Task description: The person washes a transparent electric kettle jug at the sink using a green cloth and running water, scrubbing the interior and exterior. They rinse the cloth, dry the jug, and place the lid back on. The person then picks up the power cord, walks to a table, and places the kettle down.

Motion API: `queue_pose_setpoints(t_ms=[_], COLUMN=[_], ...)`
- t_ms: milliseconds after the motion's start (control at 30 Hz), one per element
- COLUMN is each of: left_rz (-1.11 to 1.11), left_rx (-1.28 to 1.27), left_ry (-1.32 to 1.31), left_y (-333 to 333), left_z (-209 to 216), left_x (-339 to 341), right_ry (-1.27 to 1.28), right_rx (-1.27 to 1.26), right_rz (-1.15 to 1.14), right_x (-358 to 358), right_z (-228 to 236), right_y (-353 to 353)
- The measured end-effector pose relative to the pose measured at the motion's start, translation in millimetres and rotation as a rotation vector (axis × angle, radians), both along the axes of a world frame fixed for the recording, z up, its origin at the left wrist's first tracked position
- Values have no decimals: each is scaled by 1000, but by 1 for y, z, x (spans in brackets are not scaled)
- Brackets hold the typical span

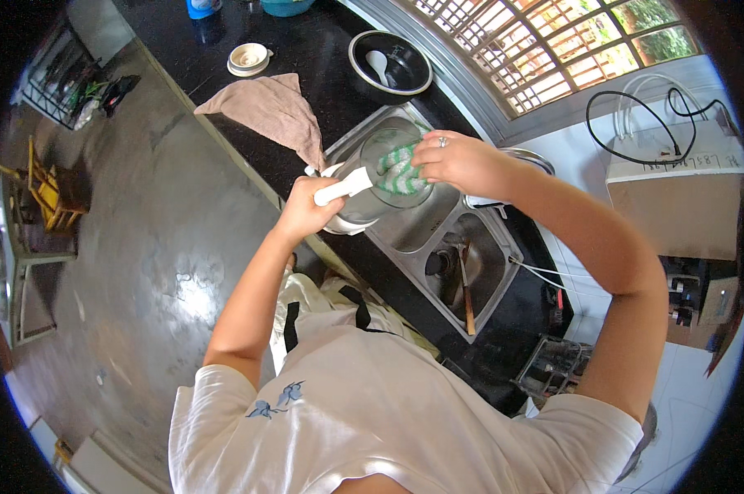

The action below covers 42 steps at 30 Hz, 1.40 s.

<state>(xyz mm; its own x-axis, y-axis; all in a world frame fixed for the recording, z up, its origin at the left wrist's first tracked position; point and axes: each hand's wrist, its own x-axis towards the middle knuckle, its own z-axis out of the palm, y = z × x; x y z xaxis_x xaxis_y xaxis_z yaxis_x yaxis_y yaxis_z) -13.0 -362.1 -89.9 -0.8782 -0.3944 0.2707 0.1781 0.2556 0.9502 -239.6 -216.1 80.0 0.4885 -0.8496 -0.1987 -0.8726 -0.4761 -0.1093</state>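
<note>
My left hand [303, 212] is wrapped round the white handle [345, 188] of a clear jug [382, 142]. The jug is tilted over the edge of the sink, its open mouth toward the right. A green-and-white striped cloth [399, 170] is partly inside the mouth, bunched against the clear wall. My right hand [462, 167], with a ring on one finger, grips that cloth at the rim. Part of the cloth is hidden behind the fingers. The jug's white base end [351, 224] points toward the counter's front edge.
Beneath the jug is a steel double sink [409, 229]; its right basin holds a wooden-handled tool [468, 296]. A brownish-pink towel [266, 109], a white lid [248, 59] and a black bowl [428, 72] with a white spoon [377, 66] lie on the dark counter [170, 62].
</note>
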Motion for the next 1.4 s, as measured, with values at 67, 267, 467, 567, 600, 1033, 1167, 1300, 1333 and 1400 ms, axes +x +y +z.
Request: queue_pose_setpoints(t_ms=[67,267,467,567,600,1033,1167,1300,1333,1400], left_rz=[12,51,56,54,44,-4,-17,-9,-10,29], left_rx=[-2,29,8,-2,-2,-52,-100,-94,-108,-95], left_ry=[-18,-31,-70,-90,-92,-78,-26,22,40,16], left_y=[2,8,15,18,18,16,13,15,15,18], left_z=[1,10,11,11,9,17,13,12,12,9], left_x=[-1,-5,-6,-7,-7,-4,-2,-2,-2,-1], right_ry=[-22,-2,-98,-329,-474,-1705,-1426,-1392,-1399,-1359], right_rx=[-67,-137,254,337,302,16,-93,73,178,311], right_rz=[-106,-323,-614,-847,-819,-1543,-1367,-1136,-1127,-1096], right_x=[9,31,53,65,58,71,82,76,72,68], right_z=[-8,-30,-41,-49,-68,-64,-63,-63,-60,-61], right_y=[13,26,1,-11,-11,-15,-13,-13,-13,-15])
